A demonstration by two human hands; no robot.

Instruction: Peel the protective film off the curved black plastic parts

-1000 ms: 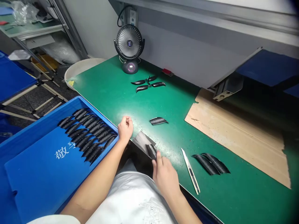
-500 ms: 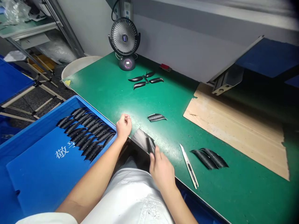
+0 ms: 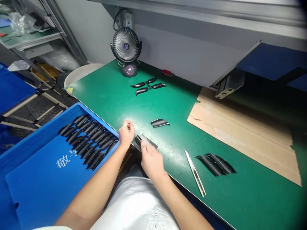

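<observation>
Right hand (image 3: 151, 163) pinches a black curved strip (image 3: 138, 139) at the edge of the green mat (image 3: 168, 102); left hand (image 3: 126, 134) curled shut, apparently empty; ranked strips (image 3: 88, 140) lie in a blue tray (image 3: 28, 191); further strips (image 3: 215, 164) remain loose on the mat.

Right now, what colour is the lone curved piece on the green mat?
The curved piece is black with thin silvery stripes; head view.

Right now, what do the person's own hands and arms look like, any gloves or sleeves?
The left hand and right hand are bare, without gloves, and the forearms are bare too. A white sleeve shows at the bottom edge of the view, above white clothing with a faint pattern.
</observation>
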